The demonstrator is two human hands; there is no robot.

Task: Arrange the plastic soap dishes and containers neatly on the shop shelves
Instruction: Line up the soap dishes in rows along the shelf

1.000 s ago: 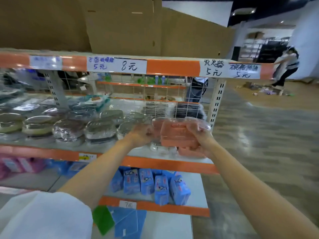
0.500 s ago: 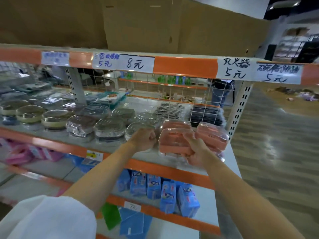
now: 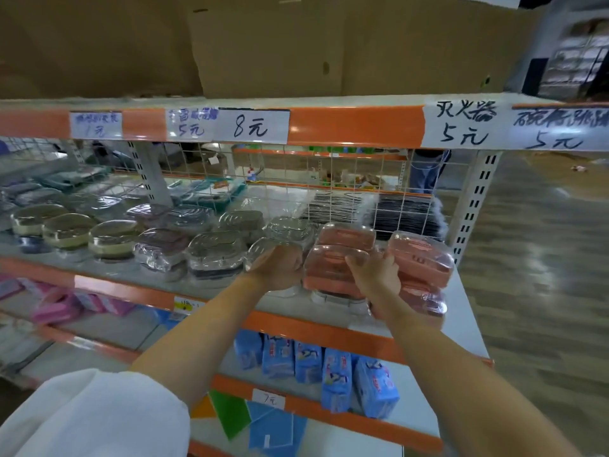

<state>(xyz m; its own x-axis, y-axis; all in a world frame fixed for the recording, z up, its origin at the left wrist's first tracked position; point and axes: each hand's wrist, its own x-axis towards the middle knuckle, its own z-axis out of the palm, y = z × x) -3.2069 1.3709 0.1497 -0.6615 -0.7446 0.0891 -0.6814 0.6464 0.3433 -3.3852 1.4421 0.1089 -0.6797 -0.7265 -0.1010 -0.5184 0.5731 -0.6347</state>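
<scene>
The shop shelves (image 3: 329, 321) fill most of the view, with white boards and orange front strips. Large cardboard boxes (image 3: 263, 44) stand on the top board, and handwritten price labels (image 3: 250, 127) are stuck on its orange strip. A wire grid (image 3: 346, 179) closes the back of the middle shelf.

On the middle shelf, wrapped soap dishes (image 3: 214, 249) in grey, beige and dark colours lie in rows from the left side to the centre. At the right end of the same shelf stand the pink soap dishes (image 3: 420, 257), each in clear plastic wrap, some stacked one on another. On the shelf below, blue packets (image 3: 336, 374) stand side by side.

The right hand (image 3: 375, 275) grips the front pink dish (image 3: 329, 268) at its right side, with the thumb over the top edge; this dish is just above the shelf board, in front of another pink one. The left hand (image 3: 280, 265) is curled around a clear wrapped dish (image 3: 263, 250) just beside the pink dish on its left. A white sleeve (image 3: 92, 417) covers the left upper arm.
</scene>
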